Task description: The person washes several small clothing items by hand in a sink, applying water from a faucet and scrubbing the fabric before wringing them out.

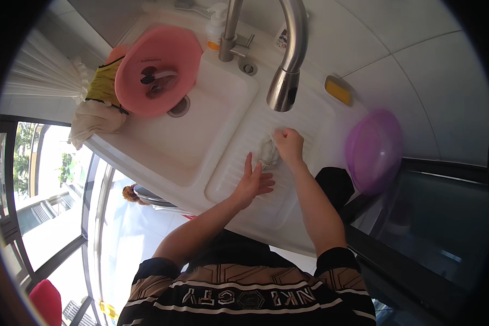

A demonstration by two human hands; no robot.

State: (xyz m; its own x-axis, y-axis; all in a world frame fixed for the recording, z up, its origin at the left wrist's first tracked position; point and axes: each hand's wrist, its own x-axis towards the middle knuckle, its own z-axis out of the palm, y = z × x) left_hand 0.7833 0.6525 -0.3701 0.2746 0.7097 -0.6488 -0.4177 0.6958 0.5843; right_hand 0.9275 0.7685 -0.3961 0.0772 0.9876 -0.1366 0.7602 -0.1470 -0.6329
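Note:
A crumpled white cloth [267, 151] lies on the ribbed washboard [232, 173] moulded into the white laundry sink. My right hand [290, 146] is closed in a fist at the cloth's upper right edge and grips it there. Just below the cloth is my left hand [254, 185], its fingers spread and nothing held in them. The thumb side of that hand is close to the cloth's lower edge; whether they touch is hard to tell. Above both hands hangs the head of a brushed metal faucet [284, 91].
A pink basin [126, 98] with small items inside leans in the deep sink bowl [216, 134], beside the drain [179, 106]. Yellow and beige cloths [100, 118] drape over the left rim. A pump bottle [216, 30], a yellow sponge [337, 92] and a purple basin [375, 150] surround the sink.

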